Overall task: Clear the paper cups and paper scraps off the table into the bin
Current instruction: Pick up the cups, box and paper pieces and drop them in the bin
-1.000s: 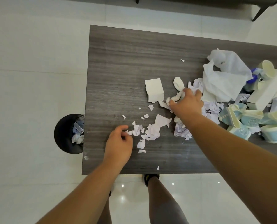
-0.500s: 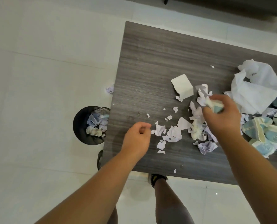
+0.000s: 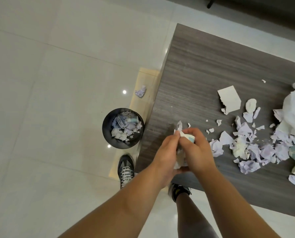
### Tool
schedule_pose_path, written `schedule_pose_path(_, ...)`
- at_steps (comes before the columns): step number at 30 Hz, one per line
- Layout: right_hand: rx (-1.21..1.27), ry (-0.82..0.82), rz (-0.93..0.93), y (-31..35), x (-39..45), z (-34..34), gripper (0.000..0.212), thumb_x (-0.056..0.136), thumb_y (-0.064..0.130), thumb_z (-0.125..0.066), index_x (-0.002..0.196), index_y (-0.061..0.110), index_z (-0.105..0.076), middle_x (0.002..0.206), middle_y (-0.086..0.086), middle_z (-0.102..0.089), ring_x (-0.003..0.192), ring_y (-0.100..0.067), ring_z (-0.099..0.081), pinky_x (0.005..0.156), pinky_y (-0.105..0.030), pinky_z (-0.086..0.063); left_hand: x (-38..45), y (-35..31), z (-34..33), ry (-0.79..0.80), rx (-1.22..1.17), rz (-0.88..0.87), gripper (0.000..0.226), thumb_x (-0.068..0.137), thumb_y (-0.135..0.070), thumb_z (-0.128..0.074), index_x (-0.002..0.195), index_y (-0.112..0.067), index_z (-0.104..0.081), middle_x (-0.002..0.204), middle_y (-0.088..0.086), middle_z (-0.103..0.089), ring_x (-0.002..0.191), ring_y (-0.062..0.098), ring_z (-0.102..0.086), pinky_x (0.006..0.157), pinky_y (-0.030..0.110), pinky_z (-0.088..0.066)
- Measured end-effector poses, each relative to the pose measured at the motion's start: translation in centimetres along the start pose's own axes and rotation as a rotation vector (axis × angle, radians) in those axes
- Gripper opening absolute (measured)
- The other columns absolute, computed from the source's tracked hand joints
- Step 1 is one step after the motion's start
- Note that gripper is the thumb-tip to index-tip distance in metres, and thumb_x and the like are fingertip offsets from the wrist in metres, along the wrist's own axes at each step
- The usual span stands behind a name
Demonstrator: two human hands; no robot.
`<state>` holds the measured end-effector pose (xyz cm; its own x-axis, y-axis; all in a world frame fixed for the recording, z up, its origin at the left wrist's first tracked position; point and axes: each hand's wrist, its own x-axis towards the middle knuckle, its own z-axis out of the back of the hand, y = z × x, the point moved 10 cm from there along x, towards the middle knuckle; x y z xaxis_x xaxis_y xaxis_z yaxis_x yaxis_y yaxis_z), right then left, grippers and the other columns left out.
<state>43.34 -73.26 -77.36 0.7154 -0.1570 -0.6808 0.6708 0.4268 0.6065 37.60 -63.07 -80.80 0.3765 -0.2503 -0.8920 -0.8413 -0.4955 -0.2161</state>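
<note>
Both hands, left hand (image 3: pixel 166 152) and right hand (image 3: pixel 197 151), are clamping scraps (image 3: pixel 180 157) together over the grey table (image 3: pixel 203 74); bin (image 3: pixel 109 124) is standing on white tiles beside it.

Grey woodgrain table (image 3: pixel 203 69), black bin (image 3: pixel 107 133), lilac scraps (image 3: pixel 250 145)

probably an office or meeting room, though the view shows too little to be sure. the floor (image 3: pixel 48 74) is large glossy pale tiles that mirror ceiling lights. a long table (image 3: pixel 203 69) has a grey wood-grain laminate top on a pale wooden base. a small round black bin (image 3: pixel 107 134) stands on the tiles beside it, and a dark furniture leg (image 3: pixel 210 4) shows at the far edge.
</note>
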Motion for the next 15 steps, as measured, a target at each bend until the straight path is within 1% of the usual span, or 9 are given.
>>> schedule_pose_path(2,-0.059,0.005,-0.016,-0.3,0.1,-1.4,0.032,0.076,0.058,-0.059,0.095,0.033,-0.064,0.085,0.005,-0.075,0.085,-0.019,-0.073,0.080,-0.053,-0.062,0.2,0.6,0.7,-0.054,-0.092,0.019,0.052,0.100,-0.068,-0.054,0.134,-0.031,-0.071,0.126,0.002,-0.079,0.115,0.022,-0.078,0.085,0.046,-0.065)
schedule_pose_path(5,-0.054,0.018,0.025,0.0,-0.2,-2.8,0.036,0.088,0.061,-0.052,0.089,0.027,-0.066,0.088,-0.002,-0.076,0.087,-0.027,-0.074,0.079,-0.058,-0.060,0.7,0.3,1.7,-0.210,-0.076,-0.040,0.062,0.086,-0.081,-0.060,0.123,-0.032,-0.074,0.113,-0.004,-0.082,0.103,0.015,-0.080,0.081,0.039,-0.064)
schedule_pose_path(6,-0.031,0.026,0.037,0.2,-0.3,-3.2,0.044,0.096,0.061,-0.045,0.090,0.025,-0.069,0.089,-0.003,-0.077,0.087,-0.025,-0.075,0.079,-0.054,-0.061,0.9,0.2,2.1,-0.262,-0.009,-0.070,0.066,0.081,-0.086,-0.060,0.119,-0.034,-0.073,0.107,-0.007,-0.082,0.099,0.012,-0.080,0.081,0.038,-0.064)
schedule_pose_path(8,0.027,0.006,0.004,0.1,-0.4,-3.2,0.063,0.104,0.065,-0.027,0.092,0.027,-0.076,0.091,0.002,-0.080,0.087,-0.013,-0.077,0.075,-0.031,-0.060,0.9,-0.5,2.7,-0.331,0.108,-0.126,0.063,0.077,-0.088,-0.058,0.112,-0.038,-0.071,0.097,-0.012,-0.081,0.087,0.004,-0.079,0.079,0.033,-0.062)
schedule_pose_path(9,0.059,-0.008,-0.029,-0.1,-0.6,-3.1,0.066,0.104,0.065,-0.022,0.093,0.030,-0.077,0.091,0.006,-0.081,0.085,-0.006,-0.076,0.069,-0.018,-0.057,0.8,-0.8,2.8,-0.340,0.135,-0.143,0.060,0.075,-0.088,-0.058,0.109,-0.041,-0.070,0.092,-0.017,-0.080,0.082,0.001,-0.078,0.074,0.029,-0.061)
schedule_pose_path(10,0.086,-0.014,-0.058,-0.2,-0.6,-3.2,0.065,0.105,0.064,-0.021,0.094,0.032,-0.077,0.091,0.009,-0.081,0.085,-0.002,-0.075,0.064,-0.010,-0.053,0.7,-1.0,2.9,-0.338,0.153,-0.150,0.058,0.074,-0.088,-0.059,0.107,-0.042,-0.071,0.090,-0.022,-0.079,0.079,-0.004,-0.076,0.068,0.025,-0.059)
schedule_pose_path(12,0.084,0.005,-0.071,0.0,-0.7,-3.3,0.058,0.110,0.054,-0.023,0.095,0.036,-0.076,0.092,0.013,-0.080,0.085,0.002,-0.074,0.061,-0.007,-0.050,0.7,-1.7,3.3,-0.337,0.178,-0.156,0.057,0.069,-0.086,-0.063,0.105,-0.043,-0.072,0.087,-0.026,-0.077,0.075,-0.007,-0.075,0.061,0.022,-0.059)
schedule_pose_path(13,0.058,0.020,-0.054,0.4,-0.7,-3.4,0.054,0.112,0.049,-0.026,0.094,0.037,-0.076,0.092,0.014,-0.080,0.085,0.002,-0.073,0.062,-0.008,-0.051,0.7,-2.2,3.6,-0.343,0.171,-0.150,0.056,0.067,-0.083,-0.066,0.105,-0.042,-0.073,0.086,-0.025,-0.078,0.075,-0.004,-0.076,0.061,0.025,-0.062)
schedule_pose_path(15,0.035,0.031,-0.005,1.3,-0.5,-3.6,0.047,0.113,0.039,-0.032,0.095,0.039,-0.076,0.094,0.014,-0.079,0.089,0.001,-0.073,0.070,-0.013,-0.053,1.1,-2.6,4.6,-0.354,0.137,-0.123,0.052,0.067,-0.075,-0.071,0.104,-0.038,-0.075,0.087,-0.016,-0.080,0.080,0.008,-0.080,0.072,0.040,-0.069)
